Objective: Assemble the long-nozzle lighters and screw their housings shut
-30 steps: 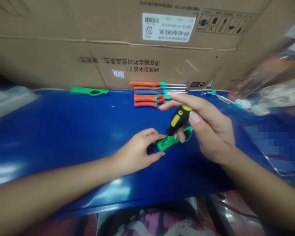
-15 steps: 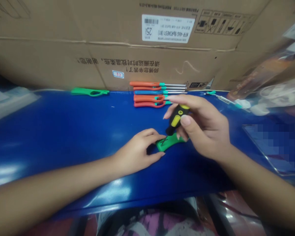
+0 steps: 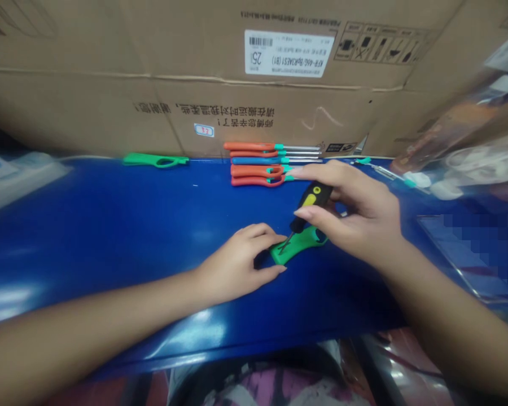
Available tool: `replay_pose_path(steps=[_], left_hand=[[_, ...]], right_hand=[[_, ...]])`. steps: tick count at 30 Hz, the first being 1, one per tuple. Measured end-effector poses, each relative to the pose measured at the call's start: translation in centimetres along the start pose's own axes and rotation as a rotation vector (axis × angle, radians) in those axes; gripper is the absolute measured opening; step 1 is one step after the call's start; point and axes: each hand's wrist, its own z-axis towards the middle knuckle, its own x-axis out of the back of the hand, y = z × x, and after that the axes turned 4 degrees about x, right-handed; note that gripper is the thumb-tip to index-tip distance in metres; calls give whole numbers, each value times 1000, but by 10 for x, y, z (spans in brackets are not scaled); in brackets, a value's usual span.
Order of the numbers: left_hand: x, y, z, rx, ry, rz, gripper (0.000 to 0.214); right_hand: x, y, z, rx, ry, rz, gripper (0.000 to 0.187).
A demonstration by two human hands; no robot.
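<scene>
A green plastic handle piece (image 3: 296, 243) lies flat on the blue table (image 3: 110, 225). My left hand (image 3: 237, 262) pinches its near end between thumb and fingers and holds it down. My right hand (image 3: 355, 211) grips a black and yellow screwdriver (image 3: 307, 210), tilted, with its metal tip resting on the green piece close to my left fingertips.
Several orange and blue handled tools (image 3: 262, 163) lie in a row at the back, against a big cardboard box (image 3: 237, 73). Another green handle (image 3: 154, 160) lies at the back left. Clear plastic bags (image 3: 478, 163) sit at the right, and a pale bag (image 3: 12, 175) at the left edge.
My right hand has turned on the screwdriver: the fingers have shifted round the grip and the handle leans lower to the right. The left hand and green piece stay put.
</scene>
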Motion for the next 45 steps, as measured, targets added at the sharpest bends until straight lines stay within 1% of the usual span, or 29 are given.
replay_pose_path(steps=[2,4,6,8,11,12,13,14,16,18,19,21,22,23,25,27,28,30,31,32,33,34,36,37,38,39,42,44,45], left_hand=[[0,0,0,10,-14,-3,38],[0,1,0,21,-25,-6,36],[1,1,0,23,-26,-4,35],[0,1,0,14,-17,4,34],[0,1,0,-1,3,15,33],[0,1,0,-3,3,16,32],[0,1,0,-2,-1,15,32],[0,1,0,0,-5,12,30],[0,1,0,2,-9,12,28],[0,1,0,-5,-2,17,29],[0,0,0,-10,0,20,29],[0,0,0,-14,1,22,29],[0,0,0,-12,-2,20,29],[1,1,1,-7,-6,19,28],[1,1,1,3,-12,20,28],[1,1,1,3,-13,21,28],[1,1,0,1,-12,22,29],[1,1,0,-5,-6,25,33],[0,1,0,-7,-3,27,35],[0,1,0,-7,-2,29,35],[0,1,0,-6,-4,29,34],[0,1,0,-5,-7,28,32],[0,0,0,-6,-10,24,29],[0,0,0,-10,-8,23,29],[0,0,0,-14,-5,23,29],[0,-1,0,-19,-2,22,29],[0,0,0,-17,-10,11,28],[1,1,0,-6,-14,8,29],[1,2,1,1,-12,9,30]], right_hand=[[1,0,0,-20,-20,-20,35],[1,0,0,-86,-70,82,40],[0,0,-1,-98,-76,180,40],[0,0,-1,-12,-20,159,36],[0,0,-1,174,60,-23,35],[-1,-1,-1,201,64,-57,36],[-1,-2,-2,190,50,-56,36],[-2,-3,-3,150,24,-19,38],[-3,-5,-4,36,-19,93,40],[-4,-5,-4,11,14,130,33],[-4,-5,-3,50,56,88,29],[-2,-4,-3,175,111,-57,29],[-1,-4,-3,218,109,-109,30],[-1,-4,-2,223,86,-121,31],[0,-4,-2,134,10,-27,35],[-1,-4,-1,47,-11,94,35],[-2,-4,-1,46,7,102,32],[-2,-3,-1,129,91,6,26],[-2,-4,-1,172,121,-64,26],[-3,-4,-2,192,124,-116,28],[-3,-5,-3,180,94,-131,32],[-4,-6,-4,142,49,-98,36],[-6,-8,-6,31,-43,51,43],[-7,-9,-7,-2,-58,115,44],[-8,-9,-7,-1,-43,141,42],[-8,-8,-6,32,-7,122,40],[-5,-5,-4,195,86,-74,38],[-4,-4,-4,252,82,-115,32],[-4,-4,-4,241,65,-76,28]])
